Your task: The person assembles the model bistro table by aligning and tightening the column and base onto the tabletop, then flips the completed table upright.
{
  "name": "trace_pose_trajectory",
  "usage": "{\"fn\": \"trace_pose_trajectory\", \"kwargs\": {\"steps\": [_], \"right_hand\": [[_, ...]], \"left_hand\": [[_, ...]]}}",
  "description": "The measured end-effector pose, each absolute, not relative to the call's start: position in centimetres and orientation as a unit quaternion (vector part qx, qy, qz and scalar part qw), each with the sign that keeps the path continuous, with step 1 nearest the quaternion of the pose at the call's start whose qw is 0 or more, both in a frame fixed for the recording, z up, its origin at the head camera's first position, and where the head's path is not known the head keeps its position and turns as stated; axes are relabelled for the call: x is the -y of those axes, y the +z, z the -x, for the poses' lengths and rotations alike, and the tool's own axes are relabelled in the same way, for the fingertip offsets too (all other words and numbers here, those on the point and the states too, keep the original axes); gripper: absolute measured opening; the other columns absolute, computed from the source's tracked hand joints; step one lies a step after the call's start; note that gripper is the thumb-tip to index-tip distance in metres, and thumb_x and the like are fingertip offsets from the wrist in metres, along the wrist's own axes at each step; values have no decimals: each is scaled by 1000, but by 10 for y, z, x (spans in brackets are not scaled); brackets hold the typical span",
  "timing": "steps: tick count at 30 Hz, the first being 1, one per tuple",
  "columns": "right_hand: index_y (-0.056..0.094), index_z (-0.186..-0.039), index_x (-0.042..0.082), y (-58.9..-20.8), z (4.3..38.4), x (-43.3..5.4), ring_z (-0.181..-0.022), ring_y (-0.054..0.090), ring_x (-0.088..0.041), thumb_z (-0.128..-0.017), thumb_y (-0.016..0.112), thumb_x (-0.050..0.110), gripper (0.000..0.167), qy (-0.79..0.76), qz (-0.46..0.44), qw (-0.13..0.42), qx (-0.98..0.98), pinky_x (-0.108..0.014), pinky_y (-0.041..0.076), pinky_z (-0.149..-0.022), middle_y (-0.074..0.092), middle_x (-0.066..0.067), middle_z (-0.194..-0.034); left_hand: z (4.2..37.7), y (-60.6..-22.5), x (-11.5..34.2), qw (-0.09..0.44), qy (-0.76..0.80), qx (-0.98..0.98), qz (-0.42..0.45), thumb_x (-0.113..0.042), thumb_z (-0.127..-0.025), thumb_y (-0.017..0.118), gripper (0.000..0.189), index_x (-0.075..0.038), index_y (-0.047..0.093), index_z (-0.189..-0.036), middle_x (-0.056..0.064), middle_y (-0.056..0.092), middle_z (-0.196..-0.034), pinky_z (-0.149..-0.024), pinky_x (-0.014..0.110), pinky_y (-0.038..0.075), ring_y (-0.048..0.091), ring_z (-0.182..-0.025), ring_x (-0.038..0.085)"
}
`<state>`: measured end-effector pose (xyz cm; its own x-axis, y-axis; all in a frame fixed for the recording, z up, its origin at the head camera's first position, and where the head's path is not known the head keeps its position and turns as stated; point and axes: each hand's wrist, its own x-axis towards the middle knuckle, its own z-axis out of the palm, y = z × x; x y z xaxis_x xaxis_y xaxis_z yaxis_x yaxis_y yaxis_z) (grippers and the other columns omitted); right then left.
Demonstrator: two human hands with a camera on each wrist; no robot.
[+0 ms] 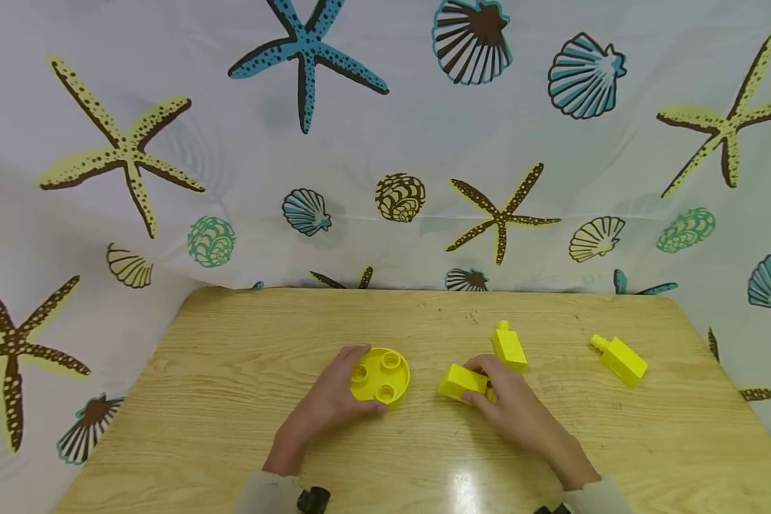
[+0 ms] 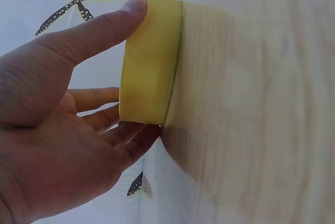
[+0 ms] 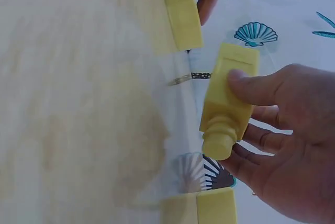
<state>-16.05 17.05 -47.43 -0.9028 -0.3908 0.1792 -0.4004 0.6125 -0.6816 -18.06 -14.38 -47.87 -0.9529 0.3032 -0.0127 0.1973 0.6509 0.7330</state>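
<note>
A round yellow disc with a raised rim and three ring-shaped sockets (image 1: 385, 375) lies flat on the wooden table. My left hand (image 1: 337, 389) grips its left side, thumb at the near edge and fingers round the far edge. In the left wrist view the disc's smooth side wall (image 2: 151, 62) shows between thumb and fingers. To its right, my right hand (image 1: 510, 403) holds a yellow tapered block with a round knob at one end (image 1: 462, 383), pinched between thumb and fingers. The right wrist view shows this block (image 3: 233, 85) raised off the table, its knob pointing away from the disc.
Two similar yellow knobbed blocks lie on the table: one (image 1: 510, 350) just beyond my right hand, another (image 1: 622, 362) farther right. Behind the wooden table (image 1: 231, 357) hangs a white cloth (image 1: 360, 157) printed with starfish and shells.
</note>
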Motion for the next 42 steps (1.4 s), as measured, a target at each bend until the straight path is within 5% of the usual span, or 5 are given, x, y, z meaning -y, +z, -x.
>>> {"fn": "trace_pose_trajectory", "kwargs": {"steps": [10, 17, 22, 26, 42], "right_hand": [[45, -154, 24, -472, 164, -180, -132, 51, -31, -110, 49, 13, 46, 467, -242, 11, 850, -48, 54, -93, 50, -4, -152], [48, -148, 24, -466, 163, -180, -109, 56, -31, -113, 39, 22, 36, 531, -181, -27, 827, -44, 52, -82, 57, -14, -127], [49, -142, 23, -462, 162, -179, -107, 60, -30, -106, 60, 25, 38, 556, -167, -30, 814, -44, 56, -85, 56, -16, -132], [53, -139, 24, -460, 162, -180, -90, 65, -28, -99, 71, 23, 44, 557, -160, -12, 815, -30, 57, -65, 54, -20, -129], [55, -138, -3, -467, 161, -171, -112, 66, -24, -93, 76, 2, 50, 659, -170, 30, 732, -33, 59, -90, 62, -18, -132]], "left_hand": [[182, -480, 135, 95, 435, -879, -168, -12, -78, 91, 91, 0, 42, -154, 19, 43, -150, -117, 55, 35, 44, -138, 39], [177, -485, 120, 92, 453, -870, -173, -16, -77, 92, 96, 3, 39, -155, 23, 35, -149, -115, 56, 37, 42, -136, 40], [176, -487, 102, 64, 436, -886, -142, -27, -73, 96, 102, 1, 42, -154, 19, 35, -139, -110, 53, 43, 44, -125, 35], [178, -487, 97, 64, 431, -887, -152, -22, -73, 96, 100, 1, 41, -154, 17, 40, -143, -113, 52, 41, 46, -131, 35], [173, -485, 102, 119, 457, -856, -210, -16, -78, 90, 99, 2, 34, -157, 20, 36, -153, -117, 56, 35, 42, -139, 40]]}}
